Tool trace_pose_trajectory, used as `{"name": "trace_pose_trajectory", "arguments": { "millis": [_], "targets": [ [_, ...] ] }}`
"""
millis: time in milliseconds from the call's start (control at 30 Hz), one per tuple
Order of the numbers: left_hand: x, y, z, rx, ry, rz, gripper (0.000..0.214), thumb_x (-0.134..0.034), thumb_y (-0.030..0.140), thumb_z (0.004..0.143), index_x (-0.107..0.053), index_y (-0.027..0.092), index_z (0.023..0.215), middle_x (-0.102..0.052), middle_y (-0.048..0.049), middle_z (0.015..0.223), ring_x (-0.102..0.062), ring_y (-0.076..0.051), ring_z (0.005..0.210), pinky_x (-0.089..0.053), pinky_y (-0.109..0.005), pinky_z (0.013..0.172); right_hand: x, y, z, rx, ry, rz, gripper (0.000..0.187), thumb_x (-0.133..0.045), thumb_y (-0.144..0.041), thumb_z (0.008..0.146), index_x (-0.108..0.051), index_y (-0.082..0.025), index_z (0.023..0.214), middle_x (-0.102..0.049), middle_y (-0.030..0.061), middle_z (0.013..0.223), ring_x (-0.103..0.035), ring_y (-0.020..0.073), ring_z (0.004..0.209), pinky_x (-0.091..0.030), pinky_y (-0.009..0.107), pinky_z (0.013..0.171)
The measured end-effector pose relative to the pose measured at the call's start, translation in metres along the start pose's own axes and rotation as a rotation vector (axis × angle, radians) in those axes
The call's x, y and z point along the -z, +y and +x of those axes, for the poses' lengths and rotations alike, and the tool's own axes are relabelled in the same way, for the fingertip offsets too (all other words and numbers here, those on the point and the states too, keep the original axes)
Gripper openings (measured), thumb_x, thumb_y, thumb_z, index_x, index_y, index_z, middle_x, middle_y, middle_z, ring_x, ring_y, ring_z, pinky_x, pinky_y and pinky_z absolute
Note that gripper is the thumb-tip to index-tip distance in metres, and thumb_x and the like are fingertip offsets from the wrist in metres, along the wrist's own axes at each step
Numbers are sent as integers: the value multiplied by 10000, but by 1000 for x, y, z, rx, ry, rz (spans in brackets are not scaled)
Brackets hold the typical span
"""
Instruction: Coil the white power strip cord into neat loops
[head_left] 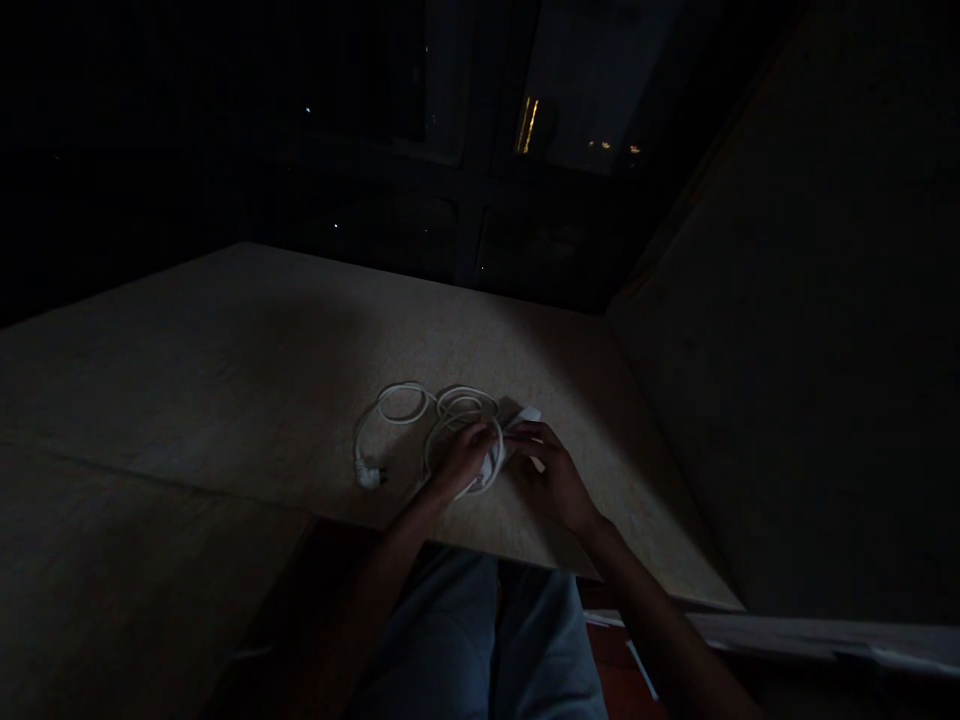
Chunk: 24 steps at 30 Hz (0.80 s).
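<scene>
A white power cable (405,385) lies in loose loops on the pale tabletop. Its plug (367,474) rests at the left end, prongs toward the right. My left hand (466,458) is closed over the coiled loops, with part of the cable between thumb and fingers. From the right, my right hand (553,466) reaches to the edge of the coil, fingertips drawn together on the cable there. A white piece (528,413) sticks out behind the right fingers; its kind is hard to tell in the dim light. Another pale part is partly hidden inside the loops by the left hand.
The stone-patterned tabletop (285,390) meets a dark wall (795,380) on the right. A dark window (465,200) with small lights stands behind it. My legs in blue trousers (480,640) are under the table's near edge.
</scene>
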<state>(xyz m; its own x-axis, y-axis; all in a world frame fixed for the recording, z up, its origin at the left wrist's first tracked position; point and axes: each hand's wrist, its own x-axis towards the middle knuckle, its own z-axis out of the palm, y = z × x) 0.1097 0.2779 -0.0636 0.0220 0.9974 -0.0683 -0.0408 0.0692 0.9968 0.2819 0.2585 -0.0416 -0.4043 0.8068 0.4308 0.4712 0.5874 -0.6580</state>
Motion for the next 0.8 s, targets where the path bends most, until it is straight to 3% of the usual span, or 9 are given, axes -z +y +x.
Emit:
{"name": "trace_pose_trajectory", "arguments": {
  "millis": [100,200,300,400,533,667,800],
  "targets": [
    [-5,4,-1,12,-65,-85,206,-561,320,759,-685,163,811,-697,-67,886,-644,-225,938,-483,-328,894,4,25,-9,46,-105,-247,488,-533,-138,839,-606,-213,1316,-475,121,1454,-428,281,1356,-388,458,1071],
    [-7,14,-4,54,-26,-121,176,-646,300,722,-701,155,806,-706,-57,879,-646,-208,911,-478,-302,874,4,31,-6,68,-221,-451,551,-562,-158,860,-498,-184,1407,-476,154,1459,-375,300,1397,-329,494,1083],
    [-8,24,-6,197,43,-306,265,-765,326,661,-704,140,840,-713,-55,857,-658,-179,803,-498,-274,762,6,23,7,78,-269,-566,440,-572,-146,884,-543,-159,1323,-560,167,1340,-455,279,1306,-289,473,1080],
    [-8,33,-3,298,32,-439,285,-823,279,592,-694,123,794,-701,-53,774,-651,-150,704,-509,-255,709,14,13,19,93,-319,-596,320,-585,-147,901,-603,-169,1219,-620,139,1199,-523,255,1172,-291,442,1040],
    [-4,47,-3,393,11,-477,170,-764,180,612,-652,126,728,-707,-73,762,-675,-165,727,-532,-255,713,28,16,21,85,-351,-585,376,-623,-204,908,-606,-209,1283,-622,127,1184,-536,254,1149,-281,451,1028],
    [19,61,-13,359,23,-496,132,-642,240,708,-614,130,775,-723,-122,837,-709,-229,767,-566,-335,697,54,43,6,7,-312,-567,369,-618,-248,898,-655,-218,1263,-621,127,1161,-549,266,1138,-347,434,999],
    [60,64,-26,235,225,-413,194,-637,265,686,-596,132,821,-642,-36,637,-693,-205,647,-545,-304,645,94,81,-15,-147,-147,-515,370,-622,-398,862,-721,-193,1154,-632,136,1134,-597,279,1038,-458,405,907]
  ]
}}
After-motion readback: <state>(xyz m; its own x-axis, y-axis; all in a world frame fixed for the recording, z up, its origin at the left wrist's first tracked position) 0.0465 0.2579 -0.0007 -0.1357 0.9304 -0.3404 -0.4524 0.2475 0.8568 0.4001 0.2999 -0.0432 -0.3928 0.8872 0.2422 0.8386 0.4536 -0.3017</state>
